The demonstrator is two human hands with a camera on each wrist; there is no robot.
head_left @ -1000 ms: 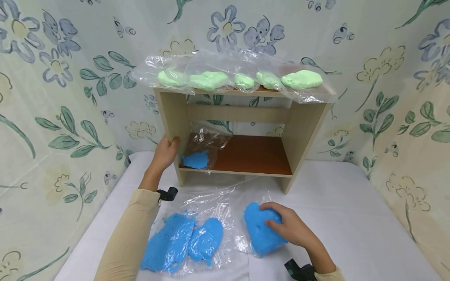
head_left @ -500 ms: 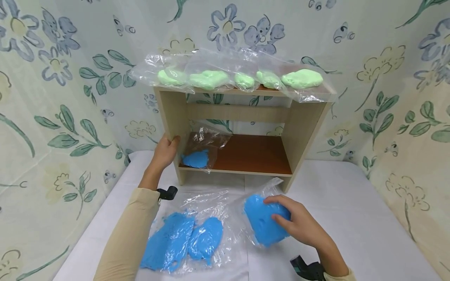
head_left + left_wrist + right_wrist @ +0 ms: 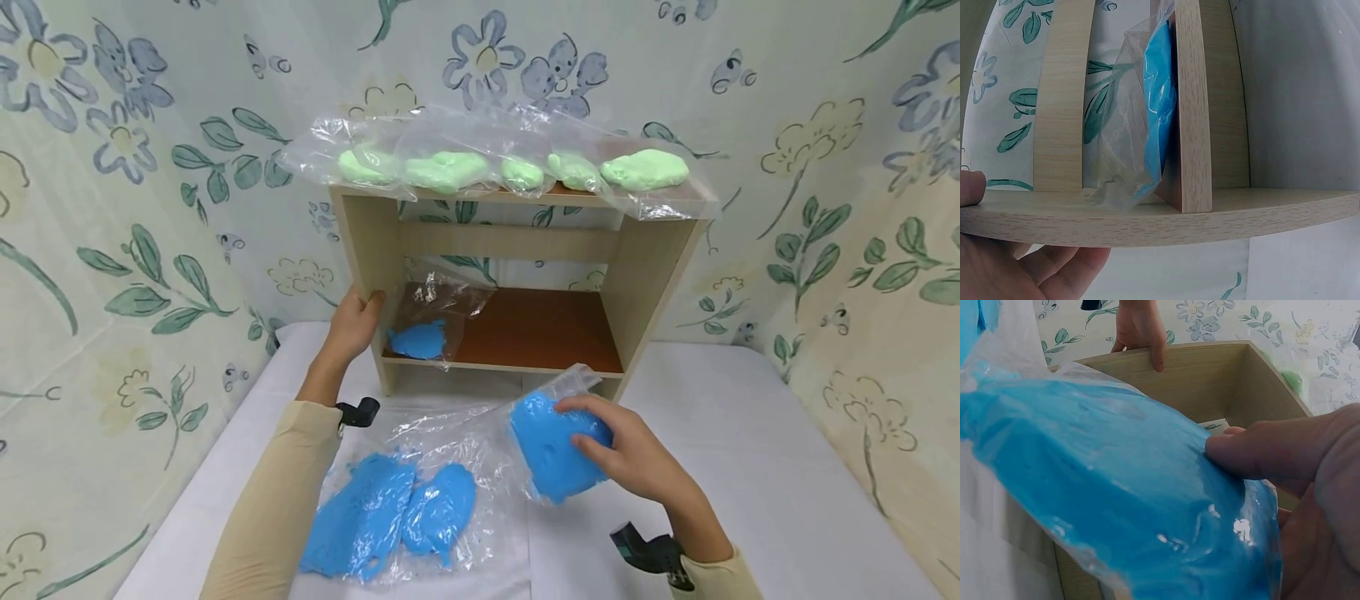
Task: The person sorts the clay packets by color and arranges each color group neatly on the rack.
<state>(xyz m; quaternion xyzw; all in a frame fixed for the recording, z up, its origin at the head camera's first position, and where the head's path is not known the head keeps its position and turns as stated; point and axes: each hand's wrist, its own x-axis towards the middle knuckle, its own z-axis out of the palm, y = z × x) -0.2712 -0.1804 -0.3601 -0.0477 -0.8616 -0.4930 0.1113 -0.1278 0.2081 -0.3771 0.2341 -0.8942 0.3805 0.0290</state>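
My right hand (image 3: 633, 446) grips a clear plastic bag of blue clay (image 3: 555, 446), lifted above the table in front of the wooden shelf (image 3: 510, 242). In the right wrist view the thumb presses on the face of the blue bag (image 3: 1104, 481). My left hand (image 3: 354, 323) holds the edge of the shelf's left side panel, thumb inside and fingers outside, as the left wrist view also shows with the panel (image 3: 1147, 228). Just beside it, on the brown middle board (image 3: 540, 329), stands a smaller bag of blue clay (image 3: 420, 340).
Flat bags of blue clay (image 3: 360, 517) lie on the white tablecloth (image 3: 750, 467) between the arms. Several bags of pale green clay (image 3: 645, 169) line the shelf's top and overhang its front edge. A floral cloth (image 3: 187, 250) hangs behind and at the sides.
My right hand has raised the bag of blue clay off the table and moved it toward the shelf. The left hand stays on the side panel.
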